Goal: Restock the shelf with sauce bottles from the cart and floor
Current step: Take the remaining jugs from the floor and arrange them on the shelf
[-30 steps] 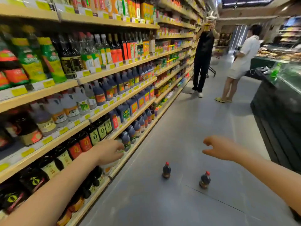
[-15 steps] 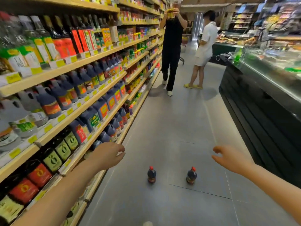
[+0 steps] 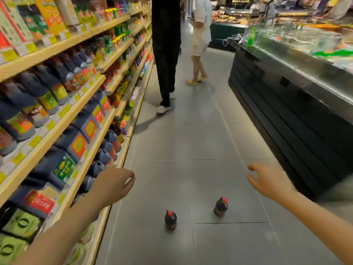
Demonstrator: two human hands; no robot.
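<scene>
Two small dark sauce bottles with red caps stand upright on the grey floor: one [image 3: 170, 219] nearer the shelf, the other [image 3: 220, 207] to its right. My left hand [image 3: 112, 185] hangs in the air beside the lower shelves, fingers loosely curled, holding nothing. My right hand [image 3: 269, 181] is stretched out over the aisle, fingers relaxed and empty, above and right of the right bottle. The wooden shelf [image 3: 84, 165] on the left is packed with dark sauce jugs. No cart is in view.
Two people stand farther up the aisle, one in black trousers [image 3: 166, 54] near the shelf, one in white [image 3: 199, 39]. A dark counter with a glass display [image 3: 286, 104] runs along the right side. Grey floor lies between shelf and counter.
My left hand has come away from the bottom shelf into the aisle. The view has swung right and down. Both floor bottles stand where they were.
</scene>
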